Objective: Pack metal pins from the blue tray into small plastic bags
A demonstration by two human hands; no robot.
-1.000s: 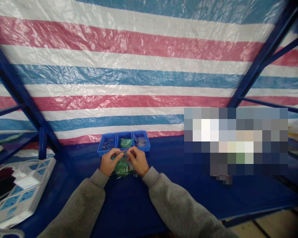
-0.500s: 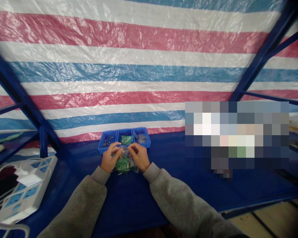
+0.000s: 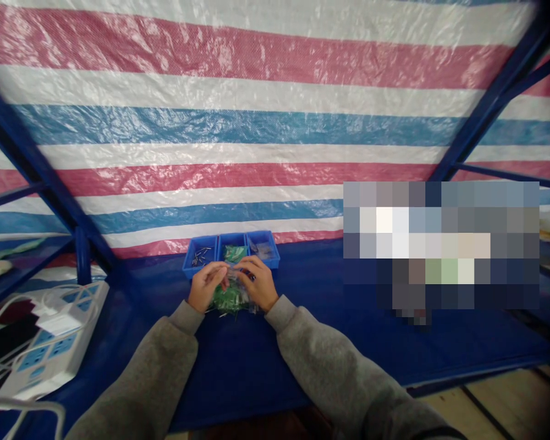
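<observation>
My left hand (image 3: 205, 286) and my right hand (image 3: 257, 282) meet over a clear plastic bag (image 3: 231, 298) of green parts, and the fingers of both pinch its upper part. The bag lies on the blue table just below a blue three-compartment tray (image 3: 217, 245). Thin metal pins (image 3: 200, 255) fill the left compartment. Green pieces (image 3: 234, 253) sit in the middle one, and a small clear packet (image 3: 262, 249) in the right one. A few loose pins lie by the bag's lower edge. My fingers hide the bag's top.
A white power strip (image 3: 50, 345) with blue sockets and cables lies at the left of the blue table (image 3: 238, 373). Blue metal frame bars (image 3: 41, 177) and a striped tarpaulin (image 3: 211, 134) rise behind. A pixelated patch covers the right side.
The whole scene has shifted slightly upward in view as the head tilts. My hands stay over the bag, their fingers a little closer together.
</observation>
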